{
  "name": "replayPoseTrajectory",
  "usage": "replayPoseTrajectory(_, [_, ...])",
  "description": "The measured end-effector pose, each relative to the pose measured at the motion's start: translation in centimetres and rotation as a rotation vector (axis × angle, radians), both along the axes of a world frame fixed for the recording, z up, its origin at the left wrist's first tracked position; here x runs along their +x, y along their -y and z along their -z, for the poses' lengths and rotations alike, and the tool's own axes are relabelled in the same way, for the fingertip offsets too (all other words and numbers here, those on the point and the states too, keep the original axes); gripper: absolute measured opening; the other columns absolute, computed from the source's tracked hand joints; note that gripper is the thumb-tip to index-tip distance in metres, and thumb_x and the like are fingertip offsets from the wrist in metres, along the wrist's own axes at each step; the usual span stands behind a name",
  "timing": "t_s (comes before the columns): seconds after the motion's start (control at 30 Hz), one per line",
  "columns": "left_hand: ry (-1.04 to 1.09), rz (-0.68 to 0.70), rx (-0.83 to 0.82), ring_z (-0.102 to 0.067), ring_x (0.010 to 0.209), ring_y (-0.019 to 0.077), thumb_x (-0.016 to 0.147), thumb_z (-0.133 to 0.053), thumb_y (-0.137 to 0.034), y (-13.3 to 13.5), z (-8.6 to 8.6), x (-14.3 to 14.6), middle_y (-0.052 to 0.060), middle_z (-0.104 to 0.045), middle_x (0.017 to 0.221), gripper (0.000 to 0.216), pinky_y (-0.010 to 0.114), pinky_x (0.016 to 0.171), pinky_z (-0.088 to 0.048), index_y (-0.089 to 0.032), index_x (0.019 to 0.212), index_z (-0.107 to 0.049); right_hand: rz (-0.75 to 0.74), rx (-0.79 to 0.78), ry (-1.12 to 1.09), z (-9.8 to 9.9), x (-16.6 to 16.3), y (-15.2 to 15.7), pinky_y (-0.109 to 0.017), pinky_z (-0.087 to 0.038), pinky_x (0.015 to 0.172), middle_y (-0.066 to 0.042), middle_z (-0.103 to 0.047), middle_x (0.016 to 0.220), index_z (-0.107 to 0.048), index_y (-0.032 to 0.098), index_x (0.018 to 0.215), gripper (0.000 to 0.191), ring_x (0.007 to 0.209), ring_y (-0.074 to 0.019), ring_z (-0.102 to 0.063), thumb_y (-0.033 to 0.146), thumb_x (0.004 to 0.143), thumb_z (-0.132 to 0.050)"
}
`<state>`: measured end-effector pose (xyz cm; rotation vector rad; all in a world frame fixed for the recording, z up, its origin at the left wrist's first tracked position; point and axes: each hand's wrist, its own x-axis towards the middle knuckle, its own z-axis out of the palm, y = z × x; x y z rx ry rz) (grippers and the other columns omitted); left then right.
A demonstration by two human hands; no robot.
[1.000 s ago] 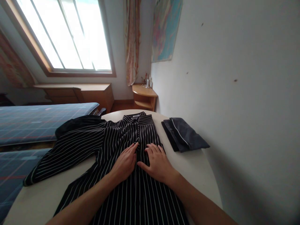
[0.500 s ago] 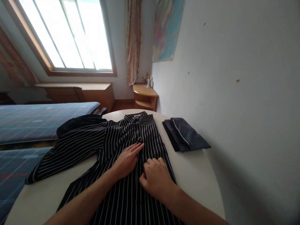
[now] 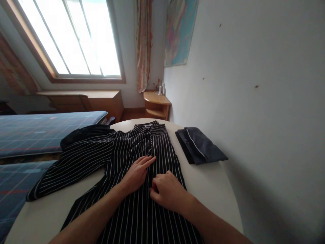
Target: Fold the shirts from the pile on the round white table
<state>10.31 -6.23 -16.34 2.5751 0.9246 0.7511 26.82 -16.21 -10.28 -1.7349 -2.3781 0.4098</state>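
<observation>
A black shirt with white stripes [image 3: 162, 149] lies front up, its collar at the far edge of the round table and one sleeve spread to the left. My left hand [image 3: 135, 174] rests on the shirt front beside the button placket, fingers stretched forward and lying on the cloth. Close by on the right, my right hand [image 3: 167, 191] is curled with thumb and fingers drawn together at the placket. Its fingertips are partly hidden, and they seem to pinch the cloth. The shirt's right-hand sleeve cannot be seen.
Folded dark garments [image 3: 200, 145] lie on the white table [image 3: 213, 189] to the right, near the wall. Bunched dark cloth [image 3: 86, 134] sits behind the left sleeve. Beds with blue plaid covers [image 3: 50, 132] stand at left. A wooden corner shelf [image 3: 157, 98] is behind the table.
My right hand has shifted slightly left and rolled, its fingers curling more at the placket. My left hand and the shirt stay nearly the same.
</observation>
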Motion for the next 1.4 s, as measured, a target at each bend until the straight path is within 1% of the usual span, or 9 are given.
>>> replayPoseTrajectory(0.1, [0.071, -0.053, -0.056, -0.054, 0.128, 0.018, 0.085, -0.038, -0.005, -0.1, -0.4, 0.3, 0.004, -0.057, 0.14, 0.061, 0.04, 0.112, -0.042, -0.025, 0.141, -0.051, -0.01, -0.011, -0.026, 0.1, 0.3, -0.1, -0.032, -0.037, 0.079, -0.003, -0.072, 0.081, -0.069, 0.018, 0.075, 0.022, 0.076, -0.0169, -0.065, 0.033, 0.088, -0.058])
replayPoseTrajectory(0.23, [0.112, -0.202, -0.172, -0.064, 0.113, 0.0186, 0.098, -0.039, -0.023, -1.7, -2.3, 1.4, 0.007, -0.067, 0.125, 0.039, 0.034, 0.103, -0.048, -0.02, 0.132, -0.057, 0.01, -0.017, -0.043, 0.1, 0.2, -0.2, -0.031, -0.038, 0.078, -0.002, -0.073, 0.079, -0.068, 0.02, 0.078, 0.026, 0.076, -0.0182, -0.067, 0.043, 0.087, -0.061])
replayPoseTrajectory(0.37, [-0.044, -0.412, -0.281, -0.07, 0.097, 0.0213, 0.097, -0.047, -0.033, -4.5, -4.2, 3.3, 0.004, -0.075, 0.104, 0.034, 0.031, 0.086, -0.051, -0.023, 0.127, -0.061, 0.047, -0.005, 0.006, 0.2, -0.2, -0.3, -0.033, -0.039, 0.08, -0.004, -0.074, 0.081, -0.068, 0.019, 0.08, 0.024, 0.079, -0.0208, -0.068, 0.041, 0.086, -0.059])
replayPoseTrajectory(0.5, [-0.086, -0.501, -0.28, -0.068, 0.101, 0.027, 0.091, -0.055, -0.044, -7.0, -4.9, 5.2, 0.005, -0.075, 0.103, 0.035, 0.035, 0.086, -0.049, -0.025, 0.119, -0.065, 0.04, 0.003, 0.037, 0.3, -0.3, -0.3, -0.035, -0.039, 0.084, -0.005, -0.075, 0.082, -0.069, 0.018, 0.08, 0.02, 0.079, -0.0208, -0.069, 0.032, 0.086, -0.056])
replayPoseTrajectory(0.83, [-0.064, -0.55, -0.327, -0.069, 0.1, 0.0235, 0.088, -0.061, -0.038, -10.3, -3.9, 8.0, 0.005, -0.075, 0.107, 0.032, 0.03, 0.085, -0.05, -0.027, 0.116, -0.072, 0.02, 0.021, -0.046, 0.2, 0.2, -0.3, -0.034, -0.037, 0.084, -0.002, -0.074, 0.081, -0.067, 0.02, 0.078, 0.016, 0.077, -0.0189, -0.068, 0.032, 0.083, -0.059])
replayPoseTrajectory(1.07, [-0.017, -0.591, -0.245, -0.066, 0.109, 0.0228, 0.095, -0.05, -0.032, -10.2, -2.9, 7.9, 0.005, -0.07, 0.122, 0.031, 0.032, 0.093, -0.049, -0.027, 0.114, -0.074, -0.008, 0.024, -0.056, 0.3, 0.5, -0.3, -0.033, -0.037, 0.085, -0.001, -0.074, 0.081, -0.068, 0.019, 0.078, 0.017, 0.076, -0.017, -0.066, 0.033, 0.085, -0.06])
replayPoseTrajectory(1.23, [-0.064, -0.58, -0.181, -0.063, 0.111, 0.0238, 0.093, -0.053, -0.03, -9.8, -2.4, 7.6, 0.006, -0.069, 0.122, 0.029, 0.032, 0.095, -0.049, -0.024, 0.112, -0.074, -0.05, 0.004, -0.125, 0.8, 0.6, -0.5, -0.031, -0.039, 0.082, 0.0, -0.072, 0.079, -0.069, 0.02, 0.079, 0.016, 0.075, -0.0158, -0.064, 0.033, 0.085, -0.062])
replayPoseTrajectory(1.33, [-0.107, -0.564, -0.132, -0.059, 0.117, 0.026, 0.092, -0.053, -0.029, -9.6, -2.1, 7.7, 0.008, -0.067, 0.123, 0.03, 0.034, 0.1, -0.047, -0.021, 0.113, -0.073, 0.05, 0.105, -0.215, 1.2, 1.5, -1.5, -0.03, -0.042, 0.082, -0.002, -0.071, 0.089, -0.069, 0.02, 0.091, 0.013, 0.086, -0.0174, -0.063, 0.025, 0.089, -0.057])
replayPoseTrajectory(1.4, [-0.132, -0.554, -0.098, -0.055, 0.122, 0.0281, 0.091, -0.053, -0.027, -9.3, -1.9, 7.7, 0.01, -0.062, 0.131, 0.033, 0.037, 0.103, -0.045, -0.02, 0.117, -0.071, 0.19, 0.204, -0.238, 1.6, 2.6, -2.6, -0.031, -0.043, 0.092, -0.007, -0.07, 0.108, -0.067, 0.018, 0.107, 0.022, 0.102, -0.0196, -0.061, 0.02, 0.09, -0.053])
